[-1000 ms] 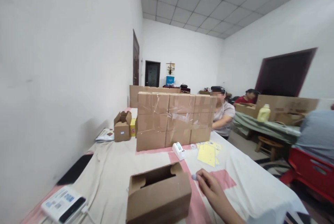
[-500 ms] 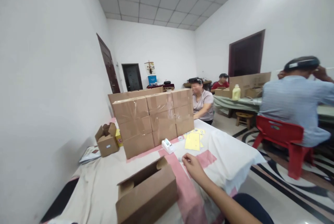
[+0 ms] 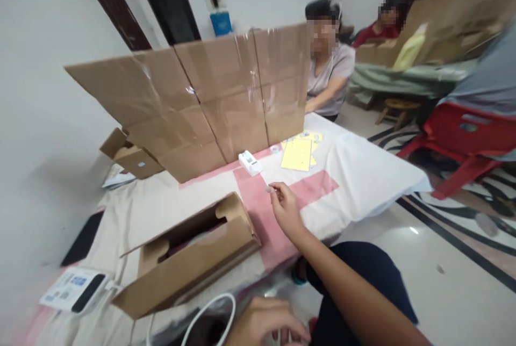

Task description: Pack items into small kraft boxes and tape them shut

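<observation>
My right hand (image 3: 285,205) is above the pink and white tablecloth (image 3: 213,179), its thumb and forefinger pinched on a small pale, roundish piece (image 3: 268,188) whose kind I cannot make out. At the bottom edge my left hand (image 3: 268,320) is blurred and partly cut off, with bent fingers; what it holds, if anything, is unclear. Left of my right hand stands an open cardboard box (image 3: 193,260) with something dark inside. Ahead lie a small white device with a screen (image 3: 250,163), a clear ring like a tape roll (image 3: 274,149) and yellow sheets (image 3: 296,155).
A taped cardboard partition (image 3: 226,99) crosses the table. Behind it are another small carton (image 3: 139,160) and a co-worker (image 3: 332,74). A white device with a cable (image 3: 74,289) lies at the left. To the right stands a red chair (image 3: 470,131).
My view has tipped downward and closer to the table. My left hand has come into sight at the bottom. My right hand keeps its pinch on the small piece.
</observation>
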`<state>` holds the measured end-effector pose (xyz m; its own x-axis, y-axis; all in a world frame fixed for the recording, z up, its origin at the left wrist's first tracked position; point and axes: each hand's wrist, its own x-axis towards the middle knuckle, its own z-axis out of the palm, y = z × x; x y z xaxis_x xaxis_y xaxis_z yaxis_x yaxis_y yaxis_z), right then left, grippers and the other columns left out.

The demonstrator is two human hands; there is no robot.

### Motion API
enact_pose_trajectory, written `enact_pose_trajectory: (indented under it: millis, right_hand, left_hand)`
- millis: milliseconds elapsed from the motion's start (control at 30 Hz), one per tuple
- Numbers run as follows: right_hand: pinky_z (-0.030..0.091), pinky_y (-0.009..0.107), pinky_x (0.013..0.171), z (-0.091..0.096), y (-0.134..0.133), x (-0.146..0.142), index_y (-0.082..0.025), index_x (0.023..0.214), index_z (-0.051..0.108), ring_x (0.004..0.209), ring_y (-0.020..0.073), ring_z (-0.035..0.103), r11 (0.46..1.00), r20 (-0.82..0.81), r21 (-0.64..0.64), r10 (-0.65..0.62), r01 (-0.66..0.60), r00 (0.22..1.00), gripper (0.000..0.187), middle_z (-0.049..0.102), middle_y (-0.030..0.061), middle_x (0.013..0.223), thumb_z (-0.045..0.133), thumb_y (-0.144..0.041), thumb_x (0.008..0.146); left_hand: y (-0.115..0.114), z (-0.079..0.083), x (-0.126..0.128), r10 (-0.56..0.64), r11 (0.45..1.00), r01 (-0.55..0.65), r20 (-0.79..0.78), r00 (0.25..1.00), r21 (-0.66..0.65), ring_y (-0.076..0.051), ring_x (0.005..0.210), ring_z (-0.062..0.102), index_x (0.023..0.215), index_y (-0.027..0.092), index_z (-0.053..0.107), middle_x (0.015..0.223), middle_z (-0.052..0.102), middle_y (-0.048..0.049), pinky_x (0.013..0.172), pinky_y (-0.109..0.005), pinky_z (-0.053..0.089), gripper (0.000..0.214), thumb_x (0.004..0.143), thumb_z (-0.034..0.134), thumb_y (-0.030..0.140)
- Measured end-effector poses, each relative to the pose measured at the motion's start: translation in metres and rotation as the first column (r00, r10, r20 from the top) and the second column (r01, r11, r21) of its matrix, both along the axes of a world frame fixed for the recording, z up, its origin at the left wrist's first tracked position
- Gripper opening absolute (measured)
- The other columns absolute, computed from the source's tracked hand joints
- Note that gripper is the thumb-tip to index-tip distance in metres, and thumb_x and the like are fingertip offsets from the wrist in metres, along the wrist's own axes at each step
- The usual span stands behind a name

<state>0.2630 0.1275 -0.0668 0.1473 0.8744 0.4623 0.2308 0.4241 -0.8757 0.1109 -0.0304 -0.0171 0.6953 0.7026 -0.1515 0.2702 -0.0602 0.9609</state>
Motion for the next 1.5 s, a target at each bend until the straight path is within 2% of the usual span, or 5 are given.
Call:
enact_pose_trajectory:
  millis: [167,300,400,833,1500]
  right_hand:
    - [0.049,0.031,0.073,0.000,-0.026,0.016,-0.019,0.104,0.066,0.083,0.0181,0.063,0.976,0.284,0.180,0.068,-0.122,0.956,0.017,0.069,0.0080,0.093,0.049,-0.020,0.101]
    - [0.049,0.029,0.071,0.008,-0.027,0.006,-0.019,0.100,0.066,0.081,0.0163,0.063,0.988,0.203,0.108,0.087,-0.110,0.975,0.015,0.069,0.0067,0.093,0.051,-0.019,0.101]
    - [0.048,0.028,0.070,0.010,-0.027,-0.006,-0.019,0.097,0.065,0.077,0.0153,0.063,0.990,0.135,0.034,0.132,-0.137,0.982,0.014,0.068,0.0051,0.089,0.052,-0.018,0.100]
    - [0.051,0.028,0.078,0.018,-0.039,-0.025,-0.017,0.100,0.067,0.088,0.0165,0.066,0.959,0.124,-0.049,0.282,-0.278,0.951,0.019,0.071,0.0073,0.096,0.048,-0.015,0.101]
    - [0.054,0.027,0.077,0.011,-0.039,-0.019,-0.019,0.104,0.070,0.089,0.0145,0.067,0.912,-0.074,-0.070,0.399,-0.403,0.914,0.020,0.070,0.0056,0.099,0.054,-0.010,0.096]
  left_hand:
    - [-0.001,-0.037,-0.001,0.170,0.983,-0.165,-0.071,0.983,0.080,-0.011,0.059,0.053,0.091,0.021,0.077,0.066,0.064,-0.0026,0.063,-0.024,0.040,0.042,0.088,0.059,0.059]
    - [-0.010,-0.056,0.006,0.053,0.993,-0.056,-0.032,0.998,-0.100,-0.008,0.054,0.047,0.087,0.018,0.078,0.060,0.056,0.0005,0.055,-0.019,0.035,0.038,0.085,0.066,0.054]
    - [-0.013,-0.067,0.010,0.053,0.981,-0.057,-0.026,0.998,-0.185,-0.008,0.052,0.044,0.086,0.017,0.077,0.059,0.054,0.0007,0.053,-0.020,0.033,0.041,0.084,0.065,0.056]
    - [-0.006,-0.092,-0.006,0.106,0.990,-0.121,-0.202,0.974,-0.067,-0.009,0.052,0.046,0.091,0.019,0.076,0.063,0.062,0.0003,0.055,-0.023,0.033,0.033,0.086,0.061,0.048]
    - [0.000,-0.088,-0.014,0.219,0.966,-0.243,-0.213,0.952,-0.093,-0.011,0.057,0.049,0.086,0.019,0.075,0.060,0.059,0.0005,0.064,-0.027,0.036,0.045,0.090,0.056,0.059]
